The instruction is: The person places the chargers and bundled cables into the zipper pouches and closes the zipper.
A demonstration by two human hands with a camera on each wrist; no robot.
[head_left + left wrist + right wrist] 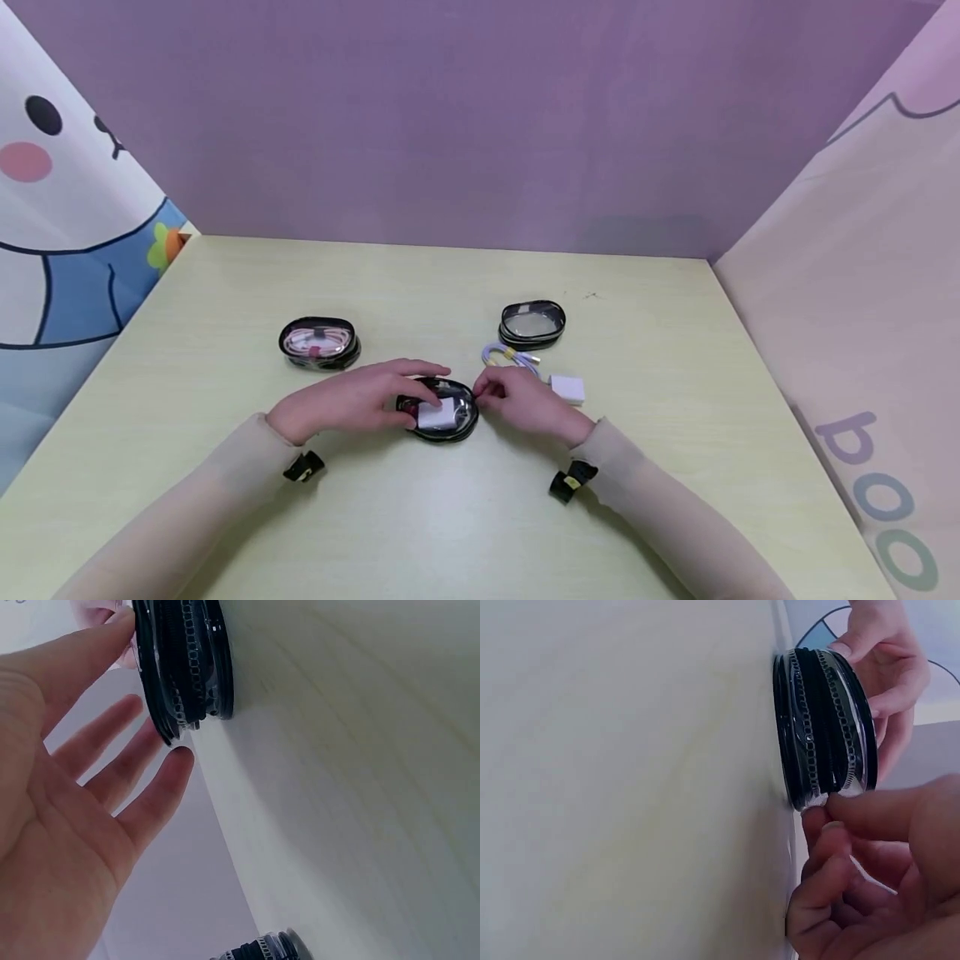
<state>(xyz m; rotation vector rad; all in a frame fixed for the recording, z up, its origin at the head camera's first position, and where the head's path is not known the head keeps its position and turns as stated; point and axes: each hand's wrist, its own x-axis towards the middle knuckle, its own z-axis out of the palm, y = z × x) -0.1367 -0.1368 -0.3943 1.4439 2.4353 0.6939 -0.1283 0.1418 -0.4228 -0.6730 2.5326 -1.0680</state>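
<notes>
A small oval clear zippered case [467,421] with black trim lies on the table between the hands, a white charger block [437,414] showing through its lid. My left hand [360,398] holds the case from its left, thumb at the near side and fingers over the top. At the case's right end my right hand [525,400] pinches the zipper pull, which the fingertips mostly hide. The right wrist view shows the zipper teeth [807,727] running along the side of the case. In the left wrist view, several fingers [161,791] of the left hand are spread beside it.
A similar case [318,343] with a pink cable inside stands at the back left. Another clear case [532,327] stands back right. Near my right hand lie a lilac cable [495,352] and a white charger block [567,389]. A purple panel [450,133] borders the table's far edge.
</notes>
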